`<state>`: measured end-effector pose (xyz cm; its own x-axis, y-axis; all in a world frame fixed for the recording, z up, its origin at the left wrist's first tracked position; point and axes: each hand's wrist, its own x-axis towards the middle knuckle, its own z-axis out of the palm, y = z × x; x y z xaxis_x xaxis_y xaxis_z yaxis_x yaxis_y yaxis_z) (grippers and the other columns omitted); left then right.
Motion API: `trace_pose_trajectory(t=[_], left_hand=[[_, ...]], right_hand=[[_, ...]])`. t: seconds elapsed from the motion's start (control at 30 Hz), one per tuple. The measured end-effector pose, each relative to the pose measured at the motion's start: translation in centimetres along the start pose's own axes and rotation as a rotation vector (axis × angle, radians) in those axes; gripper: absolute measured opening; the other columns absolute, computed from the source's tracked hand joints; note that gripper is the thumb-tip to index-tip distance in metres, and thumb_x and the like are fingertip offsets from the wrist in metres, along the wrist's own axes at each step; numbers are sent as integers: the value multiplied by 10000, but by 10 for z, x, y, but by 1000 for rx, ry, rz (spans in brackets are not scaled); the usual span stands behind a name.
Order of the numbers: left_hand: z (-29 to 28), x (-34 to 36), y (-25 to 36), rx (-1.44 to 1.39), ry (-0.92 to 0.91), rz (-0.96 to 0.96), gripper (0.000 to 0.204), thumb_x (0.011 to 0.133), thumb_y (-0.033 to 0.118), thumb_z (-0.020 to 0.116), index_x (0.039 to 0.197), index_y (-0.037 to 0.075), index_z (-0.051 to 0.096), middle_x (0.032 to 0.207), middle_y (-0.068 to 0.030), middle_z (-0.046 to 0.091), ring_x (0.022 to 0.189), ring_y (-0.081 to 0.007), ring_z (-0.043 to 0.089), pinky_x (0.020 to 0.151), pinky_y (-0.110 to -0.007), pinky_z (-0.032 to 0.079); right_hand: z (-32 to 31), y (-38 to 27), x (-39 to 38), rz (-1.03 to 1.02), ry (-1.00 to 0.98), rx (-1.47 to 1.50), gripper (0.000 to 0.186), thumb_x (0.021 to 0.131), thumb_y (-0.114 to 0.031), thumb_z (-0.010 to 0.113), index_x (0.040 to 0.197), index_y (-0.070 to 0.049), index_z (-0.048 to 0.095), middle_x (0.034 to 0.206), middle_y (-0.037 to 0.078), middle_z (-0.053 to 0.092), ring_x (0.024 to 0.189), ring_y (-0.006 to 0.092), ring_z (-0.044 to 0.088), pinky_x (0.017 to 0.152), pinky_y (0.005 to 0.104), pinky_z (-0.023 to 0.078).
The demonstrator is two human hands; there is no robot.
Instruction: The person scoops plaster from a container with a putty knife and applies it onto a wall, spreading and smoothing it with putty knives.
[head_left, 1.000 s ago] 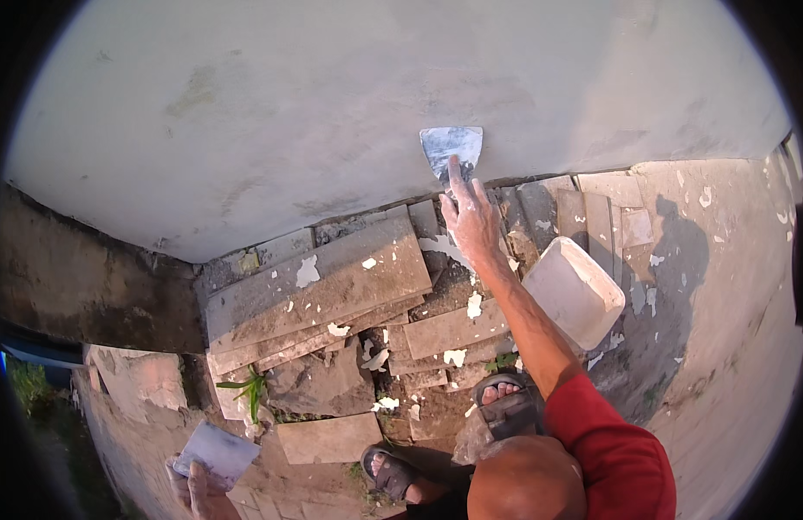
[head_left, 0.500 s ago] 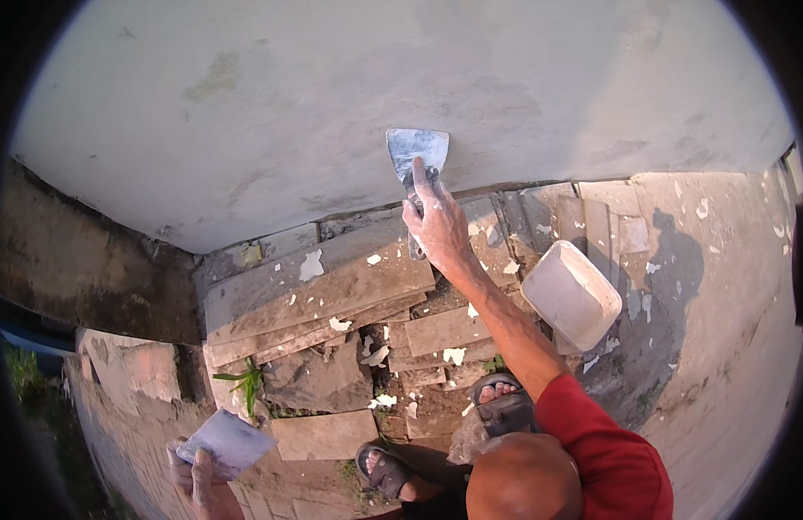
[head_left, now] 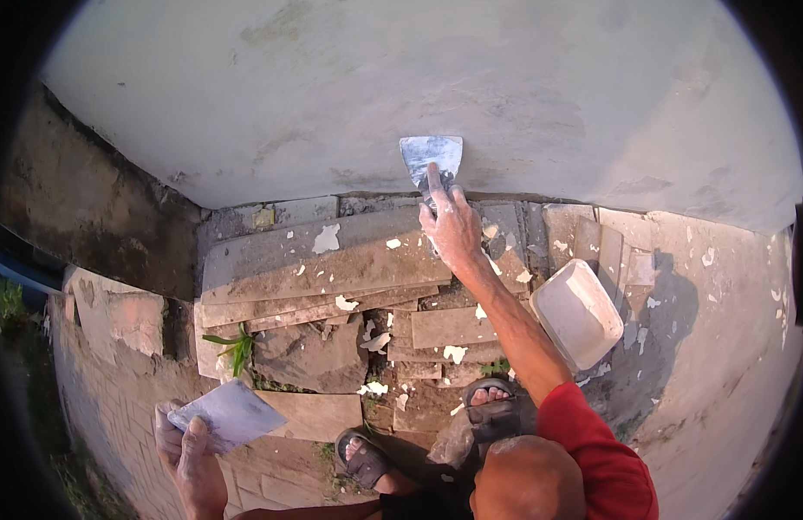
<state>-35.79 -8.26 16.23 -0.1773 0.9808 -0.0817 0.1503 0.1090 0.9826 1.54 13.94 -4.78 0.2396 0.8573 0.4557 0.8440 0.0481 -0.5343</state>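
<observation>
My right hand (head_left: 453, 227) grips a putty knife (head_left: 432, 159) by its handle, the index finger stretched along the blade. The wide blade, smeared with white and grey, lies against the lower part of the pale grey wall (head_left: 349, 104). At the lower left, my left hand (head_left: 191, 451) pinches a flat, greyish rectangular plate (head_left: 228, 416) by one corner, thumb on top. White dust coats the fingers of both hands. What lies under the right palm is hidden.
Stacked stone slabs (head_left: 323, 251) strewn with white flakes run along the wall's foot. A whitish rectangular tub (head_left: 579, 314) stands right of my right forearm. A small green plant (head_left: 237, 348) grows between slabs, and a dark low wall (head_left: 98, 217) rises at left.
The view has shifted slightly. The putty knife has moved a little right and down in the picture, still against the wall. My left hand and its plate sit slightly higher.
</observation>
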Motion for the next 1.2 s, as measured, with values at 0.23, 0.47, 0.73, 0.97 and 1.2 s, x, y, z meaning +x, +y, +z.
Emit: trace_pose_trajectory(t=[0.23,0.47,0.73,0.97,1.2], left_hand=[[4,-3,1,32,170,10,162,940,123,577,1069,81,488,960,13,551,938,-88,534,871,-265,408],[-1,0,-1,-41,39,-11,249,939,125,583,1163,75,486,977,9,556,957,-89,536,880,-261,406],[0,-9,11,-39,223,-21,236,893,138,645,1046,74,477,867,19,518,835,-77,514,786,-243,402],[6,1,-2,-123,154,-48,238,899,110,631,1075,61,479,913,19,515,869,-76,503,815,-245,390],[-11,-12,5,-104,138,-25,277,883,147,662,1064,59,472,918,6,533,862,-78,507,803,-247,394]], right_hand=[[-84,-18,55,295,243,528,748,863,-96,652,1515,-81,285,1007,197,605,766,274,661,618,379,570],[2,-20,24,-7,31,-70,768,846,-164,678,1521,-168,311,959,177,581,740,321,633,621,434,527],[-63,-1,51,-1,302,127,721,851,-147,682,1495,-121,359,878,127,549,661,244,607,563,381,522],[9,-15,37,-137,200,-187,693,865,-167,667,1483,-91,363,895,144,567,638,277,647,531,393,552],[-14,11,3,-148,-108,-391,671,845,-187,654,1470,-182,411,859,103,526,610,280,624,547,424,546]])
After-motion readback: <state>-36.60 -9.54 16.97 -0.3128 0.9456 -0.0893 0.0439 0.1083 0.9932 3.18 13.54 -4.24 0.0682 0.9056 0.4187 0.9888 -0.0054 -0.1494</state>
